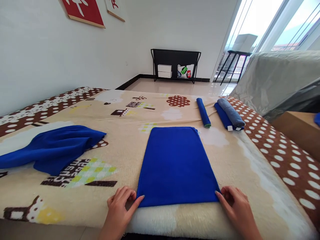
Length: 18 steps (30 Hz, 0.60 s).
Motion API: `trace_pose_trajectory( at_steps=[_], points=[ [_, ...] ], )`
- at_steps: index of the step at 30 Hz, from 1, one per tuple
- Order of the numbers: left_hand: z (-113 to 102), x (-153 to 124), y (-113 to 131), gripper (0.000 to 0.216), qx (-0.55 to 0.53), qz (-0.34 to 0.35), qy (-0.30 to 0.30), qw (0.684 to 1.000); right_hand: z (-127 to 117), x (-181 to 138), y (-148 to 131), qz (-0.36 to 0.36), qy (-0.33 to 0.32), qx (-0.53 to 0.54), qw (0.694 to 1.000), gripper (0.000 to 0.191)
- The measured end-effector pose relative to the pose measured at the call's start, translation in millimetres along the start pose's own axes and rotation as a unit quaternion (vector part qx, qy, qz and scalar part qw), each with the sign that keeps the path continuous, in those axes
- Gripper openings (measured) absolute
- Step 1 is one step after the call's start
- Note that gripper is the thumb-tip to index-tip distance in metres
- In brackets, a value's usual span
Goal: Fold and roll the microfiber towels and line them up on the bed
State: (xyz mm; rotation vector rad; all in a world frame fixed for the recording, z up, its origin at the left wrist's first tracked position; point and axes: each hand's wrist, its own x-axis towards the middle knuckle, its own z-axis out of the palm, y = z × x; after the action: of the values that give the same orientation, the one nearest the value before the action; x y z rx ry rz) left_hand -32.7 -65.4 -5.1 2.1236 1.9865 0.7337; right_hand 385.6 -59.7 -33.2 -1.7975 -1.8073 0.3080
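Note:
A blue towel [176,163], folded into a flat rectangle, lies on the patterned blanket [125,150] in front of me. My left hand [121,204] rests at its near left corner, thumb touching the edge and fingers curled on the blanket. At the near right corner my right hand [233,202] has its fingertips on the towel's edge. Both hands lie loosely on the fabric; neither lifts anything.
A crumpled blue cloth [53,146] lies at the left. A rolled blue towel [203,112] and a rolled blue and grey pair [228,114] sit at the far right. A covered piece of furniture [277,78] and a black shelf [175,65] stand beyond.

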Motion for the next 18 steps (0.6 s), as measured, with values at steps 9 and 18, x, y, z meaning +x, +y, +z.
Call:
trace_pose_trajectory(
  at_steps=[9,18],
  points=[
    [-16,2,1,0.047,-0.05,-0.005,-0.013,0.999,-6,-12,5,0.015,-0.022,-0.001,1.0,0.043],
    [-28,-5,-9,0.04,-0.163,-0.028,-0.04,0.985,-18,-15,7,-0.008,-0.027,0.02,0.999,0.043]
  ],
)
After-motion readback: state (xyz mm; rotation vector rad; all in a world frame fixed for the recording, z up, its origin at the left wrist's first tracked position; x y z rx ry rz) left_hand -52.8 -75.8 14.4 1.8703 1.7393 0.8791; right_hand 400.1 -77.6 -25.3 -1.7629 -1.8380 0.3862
